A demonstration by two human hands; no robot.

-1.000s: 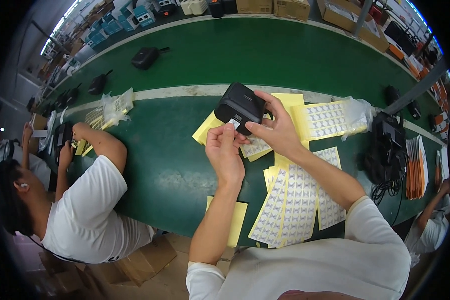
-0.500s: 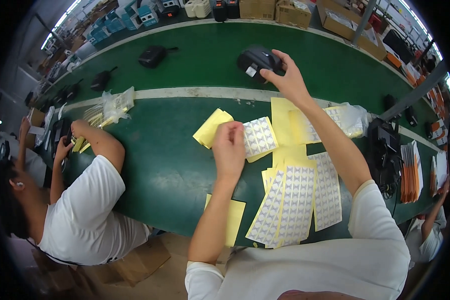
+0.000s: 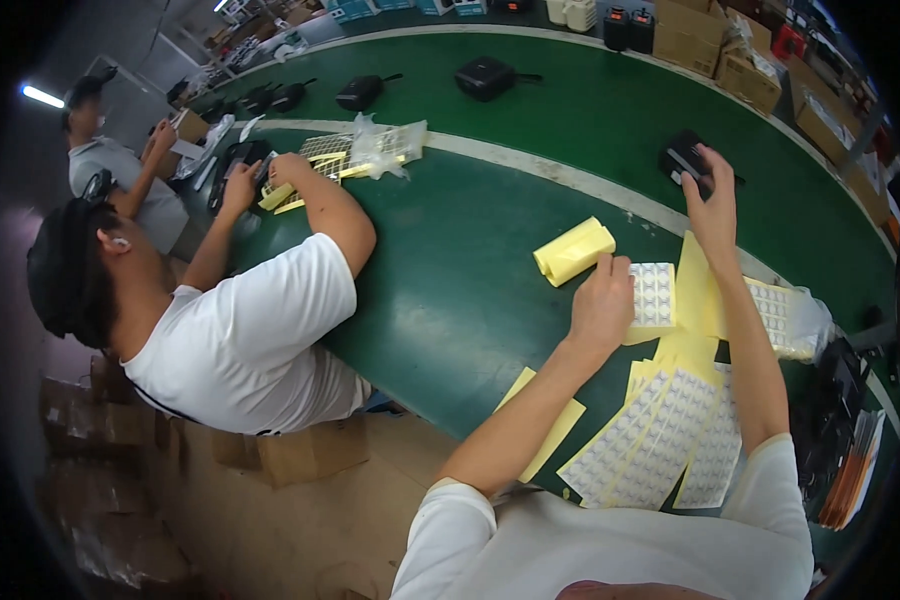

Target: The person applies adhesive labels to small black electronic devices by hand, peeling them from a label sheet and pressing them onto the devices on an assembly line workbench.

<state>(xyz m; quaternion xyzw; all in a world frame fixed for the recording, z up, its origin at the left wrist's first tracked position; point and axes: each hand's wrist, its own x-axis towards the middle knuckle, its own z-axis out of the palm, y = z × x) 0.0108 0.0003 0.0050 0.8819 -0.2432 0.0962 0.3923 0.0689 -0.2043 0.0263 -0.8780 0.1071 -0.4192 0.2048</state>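
The left hand (image 3: 604, 308) sits over the worktop (image 3: 440, 330), fingers curled at the left edge of a small label sheet (image 3: 654, 296); whether they pinch it, I can't tell. To its right, past the worktop's pale far edge, the right hand (image 3: 713, 205) grasps a black case (image 3: 680, 155) by its right end. The case's long axis seems to slant, right end nearer the worktop; the right hand is nearer to it.

Counting left to right: at least four other black cases (image 3: 482, 78) on the green belt (image 3: 590, 120); one flat yellow sheet (image 3: 560, 425) by the near edge; one rolled yellow sheet (image 3: 574, 252); at least three fanned label sheets (image 3: 670, 420); one bagged label stack (image 3: 778, 312).
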